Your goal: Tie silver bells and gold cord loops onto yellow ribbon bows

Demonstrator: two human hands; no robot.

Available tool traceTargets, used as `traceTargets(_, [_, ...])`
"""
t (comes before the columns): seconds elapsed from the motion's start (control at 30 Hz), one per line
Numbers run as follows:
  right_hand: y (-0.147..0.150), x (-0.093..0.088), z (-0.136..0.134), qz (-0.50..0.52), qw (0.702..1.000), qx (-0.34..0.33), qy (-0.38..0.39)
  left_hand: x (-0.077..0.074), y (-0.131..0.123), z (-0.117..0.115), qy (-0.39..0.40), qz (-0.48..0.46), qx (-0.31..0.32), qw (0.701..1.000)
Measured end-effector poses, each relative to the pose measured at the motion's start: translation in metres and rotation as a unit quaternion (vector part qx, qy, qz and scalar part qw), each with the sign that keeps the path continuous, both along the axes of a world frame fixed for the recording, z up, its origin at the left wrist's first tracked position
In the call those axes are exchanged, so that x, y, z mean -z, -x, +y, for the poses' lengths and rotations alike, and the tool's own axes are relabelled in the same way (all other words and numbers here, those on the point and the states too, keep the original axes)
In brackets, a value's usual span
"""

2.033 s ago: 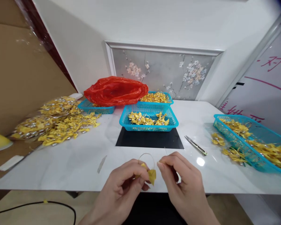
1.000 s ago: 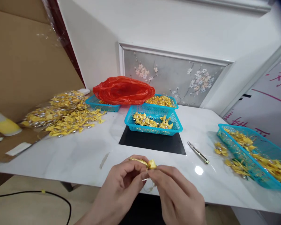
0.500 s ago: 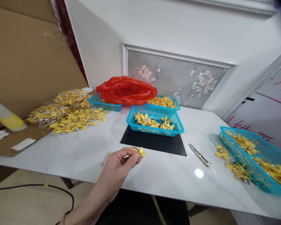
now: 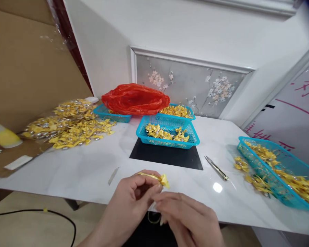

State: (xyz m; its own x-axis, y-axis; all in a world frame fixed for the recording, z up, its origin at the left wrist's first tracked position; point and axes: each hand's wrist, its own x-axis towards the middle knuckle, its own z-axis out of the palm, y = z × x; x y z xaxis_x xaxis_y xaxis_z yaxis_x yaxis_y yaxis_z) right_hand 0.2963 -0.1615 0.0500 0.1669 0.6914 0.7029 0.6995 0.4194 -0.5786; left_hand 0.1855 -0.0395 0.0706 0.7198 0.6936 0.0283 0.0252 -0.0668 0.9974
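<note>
- The left hand point(image 4: 128, 202), at the lower centre of the frame, is nearly closed, with thumb and fingers pinched on a yellow flower piece point(image 4: 164, 180).
- The flower piece sticks out past the fingertips, above the near edge of the white counter point(image 4: 92, 171); a thin yellow band runs from it back over the fingers.
- The right hand point(image 4: 187, 212), just right of it at the bottom of the frame, has its fingers curled and drawn together, their tips close to the left thumb; whether it grips anything cannot be told.
- A thin loop of cord point(image 4: 153, 223) hangs below the fingertips, against dark cloth.
- In the middle of the frame a blue basket point(image 4: 159, 141) holds a few yellow flowers and stands partly over a black mat point(image 4: 167, 159).
- Behind it, a red plastic bag point(image 4: 135, 99) lies over a second basket point(image 4: 118, 118), next to a third basket filled with yellow pieces.
- At the left of the frame lies a heap of yellow flowers with silvery beads point(image 4: 74, 130), near a brown cardboard sheet point(image 4: 28, 68).
- Right of centre, a pair of snips point(image 4: 216, 168) lies flat on the counter.
- At the right edge, a larger blue basket point(image 4: 298, 157) holds more yellow flowers, with two small bunches point(image 4: 259, 183) just beside it.
</note>
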Motion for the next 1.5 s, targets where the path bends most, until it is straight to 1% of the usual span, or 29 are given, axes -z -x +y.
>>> traceTargets(0.1, [-0.001,0.007,0.012,0.041,0.998,0.033,-0.037,-0.006,0.002,-0.005,0.003,-0.012,0.027,1.000])
traceTargets(0.17, [-0.002,0.012,0.012,0.030,0.998,0.046,-0.037,-0.007,0.004,-0.006,-0.014,-0.003,0.041,0.999])
traceTargets(0.3, [-0.001,0.017,0.009,0.003,0.996,0.073,-0.048,-0.007,0.006,-0.008,-0.025,0.014,0.037,0.999])
traceTargets(0.4, [0.003,0.017,0.008,-0.008,0.989,0.133,-0.068,-0.008,0.006,-0.009,-0.018,0.019,0.035,0.999])
traceTargets(0.47, [0.006,0.018,0.008,-0.014,0.984,0.161,-0.075,-0.008,0.005,-0.010,-0.021,0.018,0.030,0.999])
traceTargets(0.63, [0.008,0.022,0.011,-0.089,0.968,0.219,-0.083,-0.007,0.007,-0.010,-0.033,0.029,0.023,0.999])
traceTargets(0.8, [0.006,0.017,0.015,-0.135,0.946,0.281,-0.088,-0.005,0.012,-0.010,-0.047,0.023,0.053,0.997])
traceTargets(0.87, [0.003,0.014,0.013,-0.165,0.944,0.277,-0.076,-0.003,0.014,-0.009,-0.043,0.028,0.055,0.997])
traceTargets(0.93, [0.000,0.012,0.011,-0.187,0.946,0.258,-0.061,-0.001,0.014,-0.008,-0.043,0.034,0.051,0.997])
traceTargets(1.0, [-0.003,0.012,0.010,-0.179,0.952,0.245,-0.045,0.001,0.013,-0.007,-0.040,0.028,0.047,0.998])
traceTargets(1.07, [-0.003,0.013,0.009,-0.151,0.958,0.241,-0.033,0.003,0.012,-0.006,-0.034,0.015,0.047,0.998])
traceTargets(1.13, [-0.002,0.014,0.009,-0.116,0.964,0.237,-0.033,0.003,0.011,-0.005,-0.032,0.009,0.049,0.998])
traceTargets(1.23, [0.003,0.016,0.011,-0.089,0.969,0.229,-0.030,0.002,0.010,-0.006,-0.044,0.028,0.058,0.997])
traceTargets(1.3, [0.006,0.017,0.013,-0.088,0.968,0.233,-0.031,0.002,0.011,-0.007,-0.057,0.047,0.062,0.995])
traceTargets(1.37, [0.009,0.018,0.014,-0.091,0.964,0.245,-0.047,0.001,0.012,-0.008,-0.069,0.059,0.063,0.994])
traceTargets(1.43, [0.010,0.019,0.016,-0.097,0.960,0.255,-0.064,0.002,0.013,-0.008,-0.081,0.060,0.058,0.993])
traceTargets(1.5, [0.010,0.018,0.016,-0.103,0.959,0.254,-0.063,0.002,0.014,-0.008,-0.092,0.062,0.051,0.992])
